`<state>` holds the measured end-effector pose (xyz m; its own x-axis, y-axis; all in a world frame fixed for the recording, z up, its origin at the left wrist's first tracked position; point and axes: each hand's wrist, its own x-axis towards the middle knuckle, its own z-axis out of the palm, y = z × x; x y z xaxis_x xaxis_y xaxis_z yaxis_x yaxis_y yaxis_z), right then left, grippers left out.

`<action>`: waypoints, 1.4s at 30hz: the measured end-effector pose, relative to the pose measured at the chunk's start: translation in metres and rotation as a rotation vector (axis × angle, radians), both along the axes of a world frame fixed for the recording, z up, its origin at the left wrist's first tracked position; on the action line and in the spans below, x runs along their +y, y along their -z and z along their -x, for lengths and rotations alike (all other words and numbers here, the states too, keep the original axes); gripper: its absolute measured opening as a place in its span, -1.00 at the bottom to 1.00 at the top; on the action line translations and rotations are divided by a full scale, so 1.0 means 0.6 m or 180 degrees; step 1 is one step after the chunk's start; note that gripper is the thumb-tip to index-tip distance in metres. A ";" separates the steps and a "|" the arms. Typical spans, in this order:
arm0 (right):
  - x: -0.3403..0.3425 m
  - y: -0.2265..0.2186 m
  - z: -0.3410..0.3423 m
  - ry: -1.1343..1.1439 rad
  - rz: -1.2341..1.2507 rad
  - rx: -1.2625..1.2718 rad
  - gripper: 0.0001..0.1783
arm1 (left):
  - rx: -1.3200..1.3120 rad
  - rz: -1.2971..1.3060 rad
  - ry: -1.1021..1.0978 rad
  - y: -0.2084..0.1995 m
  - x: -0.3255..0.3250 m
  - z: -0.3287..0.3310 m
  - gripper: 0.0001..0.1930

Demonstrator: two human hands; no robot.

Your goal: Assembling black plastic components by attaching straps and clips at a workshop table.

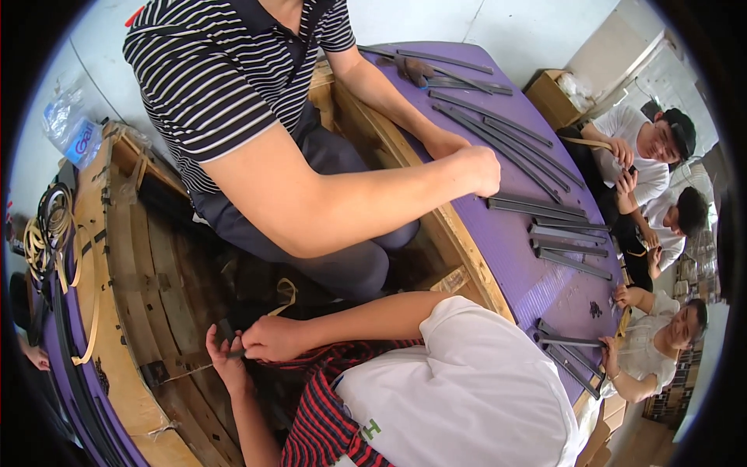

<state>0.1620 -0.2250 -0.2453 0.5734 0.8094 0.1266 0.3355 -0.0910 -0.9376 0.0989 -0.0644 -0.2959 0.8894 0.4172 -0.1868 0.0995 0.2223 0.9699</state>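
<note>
Low in the view, my right hand [272, 338] is closed in a pinch, its forearm coming in from the right out of a white sleeve. Beside it is my left hand [227, 358], palm up with its fingers curled. Between the two hands is a small dark strip [226, 331]; its far end and exact kind are hard to make out. A thin yellow band [286, 294] curls up just beyond my right hand. Red-and-black striped cloth [319, 389] lies under my forearms.
Opposite, a co-worker in a striped shirt [226, 101] reaches over the purple tabletop [506, 272], where several dark bars [537, 206] lie. Wooden framing [467, 249] edges it. Coiled cords [56, 214] hang on the left. Several people work at the right.
</note>
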 end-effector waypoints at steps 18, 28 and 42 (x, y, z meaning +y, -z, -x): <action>0.027 0.010 0.004 0.0427 -0.0180 0.0721 -0.75 | -0.0060 0.0215 0.0586 -0.025 0.003 0.035 -0.75; 0.029 0.004 0.002 0.0128 0.0176 0.0579 -0.73 | -0.0096 0.0120 0.0161 -0.038 -0.007 0.043 -0.76; -0.097 -0.058 0.004 0.0078 0.0478 -0.1028 -0.61 | 0.0092 -0.0140 -0.0151 -0.061 -0.026 0.032 -0.76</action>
